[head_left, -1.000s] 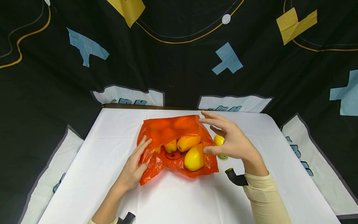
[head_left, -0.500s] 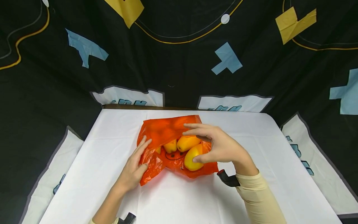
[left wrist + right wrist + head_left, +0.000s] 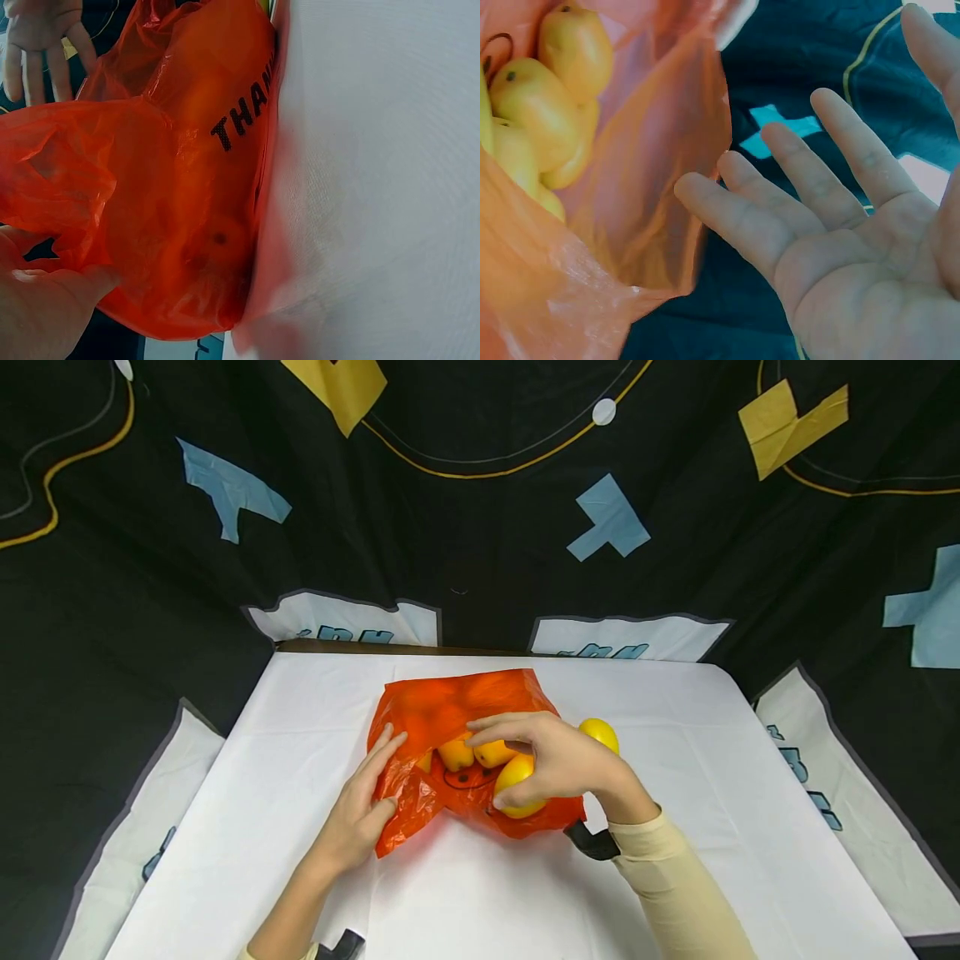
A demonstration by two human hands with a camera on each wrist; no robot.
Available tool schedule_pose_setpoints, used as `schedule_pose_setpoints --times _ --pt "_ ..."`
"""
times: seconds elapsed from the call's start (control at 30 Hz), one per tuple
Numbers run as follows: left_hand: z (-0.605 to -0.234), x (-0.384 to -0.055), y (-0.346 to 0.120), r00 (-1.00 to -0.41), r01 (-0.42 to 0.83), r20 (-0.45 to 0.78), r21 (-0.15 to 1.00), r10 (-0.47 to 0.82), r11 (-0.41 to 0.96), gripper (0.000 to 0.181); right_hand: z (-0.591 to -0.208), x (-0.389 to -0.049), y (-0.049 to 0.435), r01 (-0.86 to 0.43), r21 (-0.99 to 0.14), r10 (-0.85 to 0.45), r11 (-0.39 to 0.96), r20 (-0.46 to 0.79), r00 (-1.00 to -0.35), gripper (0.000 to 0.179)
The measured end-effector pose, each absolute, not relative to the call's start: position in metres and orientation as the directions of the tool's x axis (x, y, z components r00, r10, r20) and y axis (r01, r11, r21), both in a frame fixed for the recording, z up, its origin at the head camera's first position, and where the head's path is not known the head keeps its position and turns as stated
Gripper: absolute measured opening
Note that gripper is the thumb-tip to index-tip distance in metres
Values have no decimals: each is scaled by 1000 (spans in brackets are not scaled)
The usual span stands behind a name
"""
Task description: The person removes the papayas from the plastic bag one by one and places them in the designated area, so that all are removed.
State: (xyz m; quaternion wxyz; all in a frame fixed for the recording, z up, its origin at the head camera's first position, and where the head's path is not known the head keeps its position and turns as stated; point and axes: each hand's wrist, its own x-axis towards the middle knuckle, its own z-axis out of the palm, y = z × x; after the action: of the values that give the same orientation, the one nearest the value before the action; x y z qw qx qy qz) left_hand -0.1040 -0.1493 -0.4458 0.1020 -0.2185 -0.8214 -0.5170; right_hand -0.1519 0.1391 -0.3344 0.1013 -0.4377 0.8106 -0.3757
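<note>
An orange-red plastic bag point(image 3: 457, 697) lies on the white table, its mouth towards me. Inside are several yellow oval fruits point(image 3: 456, 753), with dark stem spots on the fruits point(image 3: 536, 101) in the right wrist view. My left hand point(image 3: 360, 810) holds the bag's left side; in the left wrist view its thumb point(image 3: 94, 285) lies over the gathered film. My right hand point(image 3: 551, 756) hovers over the right of the mouth, partly covering the nearest fruit. Its fingers point(image 3: 735, 221) are spread, with nothing in the palm.
Another yellow fruit point(image 3: 600, 735) sits on the white table point(image 3: 675, 760), outside the bag and behind my right wrist. Black printed letters point(image 3: 244, 112) show on the bag's side. A dark cloth point(image 3: 480, 552) with blue and yellow tape hangs behind the table.
My right hand has come left and a little down, from the bag's right edge to over its mouth. My left hand and the bag stay in place.
</note>
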Motion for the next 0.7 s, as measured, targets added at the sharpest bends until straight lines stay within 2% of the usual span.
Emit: schedule_pose_setpoints --times 0.17,0.4,0.7 --pt "-446 -104 -150 -884 464 395 806 251 367 80 -347 -161 134 -628 -684 -784 372 131 -607 55" --pt "-447 -104 -150 -884 464 393 808 255 365 79 -357 -169 128 -607 -621 -741 496 61 -668 48" --pt "-448 -105 -149 -892 446 375 820 253 358 80 -367 -183 120 -578 -578 -694 576 28 -720 60"
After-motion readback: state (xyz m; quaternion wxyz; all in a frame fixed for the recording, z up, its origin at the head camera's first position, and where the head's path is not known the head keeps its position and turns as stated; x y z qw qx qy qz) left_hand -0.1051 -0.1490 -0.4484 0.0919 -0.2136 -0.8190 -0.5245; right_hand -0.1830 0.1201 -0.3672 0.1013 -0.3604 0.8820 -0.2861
